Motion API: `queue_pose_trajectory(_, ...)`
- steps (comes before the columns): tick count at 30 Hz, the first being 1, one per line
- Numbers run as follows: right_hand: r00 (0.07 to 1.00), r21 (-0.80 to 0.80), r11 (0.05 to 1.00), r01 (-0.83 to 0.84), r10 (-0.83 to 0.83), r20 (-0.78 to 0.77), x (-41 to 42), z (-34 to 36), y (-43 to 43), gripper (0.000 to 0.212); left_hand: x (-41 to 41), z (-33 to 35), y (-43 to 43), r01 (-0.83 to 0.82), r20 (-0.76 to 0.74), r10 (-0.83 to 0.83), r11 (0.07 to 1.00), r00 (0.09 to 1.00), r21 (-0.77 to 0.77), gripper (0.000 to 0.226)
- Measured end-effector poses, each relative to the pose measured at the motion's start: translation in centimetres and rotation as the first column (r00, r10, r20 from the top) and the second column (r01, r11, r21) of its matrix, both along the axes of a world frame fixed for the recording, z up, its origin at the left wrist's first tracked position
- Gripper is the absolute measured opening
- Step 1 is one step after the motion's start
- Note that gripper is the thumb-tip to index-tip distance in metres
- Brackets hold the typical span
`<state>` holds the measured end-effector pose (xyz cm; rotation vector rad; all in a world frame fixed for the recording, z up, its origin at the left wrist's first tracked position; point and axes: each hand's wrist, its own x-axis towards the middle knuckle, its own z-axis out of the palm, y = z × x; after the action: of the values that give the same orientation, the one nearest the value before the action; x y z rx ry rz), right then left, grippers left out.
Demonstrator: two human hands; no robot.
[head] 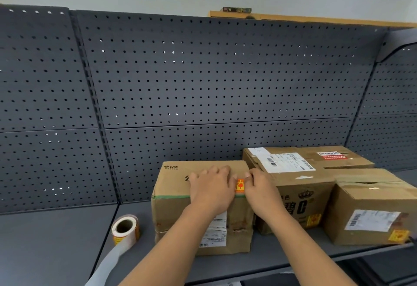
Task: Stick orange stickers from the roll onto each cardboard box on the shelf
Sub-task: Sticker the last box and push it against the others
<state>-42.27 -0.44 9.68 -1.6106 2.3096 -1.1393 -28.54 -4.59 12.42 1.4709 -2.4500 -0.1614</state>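
Three cardboard boxes stand on a dark grey shelf (56, 236). On the top of the left box (173, 209), near its front right edge, lies an orange sticker (239, 185). My left hand (212, 188) lies flat on that box's top, its fingertips at the sticker's left side. My right hand (259, 190) touches the sticker's right side with its fingertips. The middle box (293, 186) and the right box (370, 206) each carry an orange sticker on the front. The sticker roll (125, 229) stands on the shelf left of the boxes, a white backing strip trailing toward me.
A dark perforated back panel (203, 71) rises behind the shelf. A wooden ledge (293, 17) shows above it. A vertical post (99, 109) divides the panel at the left. White shipping labels are on all three boxes.
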Motion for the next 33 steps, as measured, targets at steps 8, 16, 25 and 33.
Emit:
queue_pose_trajectory(8, 1.0, -0.027, 1.0, 0.008, -0.008, -0.02, 0.2, -0.6, 0.0, 0.03, 0.3, -0.1, -0.7, 0.043, -0.011, -0.043, 0.998, 0.999, 0.043, 0.042)
queue_pose_trajectory(16, 0.999, 0.013, 0.999, -0.05, 0.049, 0.014, 0.5, -1.5, 0.4, 0.038, 0.9, -0.1, -1.2, 0.132, 0.079, -0.141, 0.986, 0.987, 0.106, 0.061)
queue_pose_trajectory(25, 0.976, -0.057, 0.989, -0.138, 0.145, 0.163, -0.4, -1.8, 1.0, 0.038, 1.2, 0.3, -0.9, 0.174, 0.078, -0.185, 0.975, 0.98, 0.138, 0.057)
queue_pose_trajectory(33, 0.964, -0.135, 0.988, -0.08, 0.111, 0.24, 0.1, -2.0, 1.3, 0.038, 1.7, 0.6, -0.9, 0.191, 0.007, -0.195, 0.966, 0.981, 0.173, 0.051)
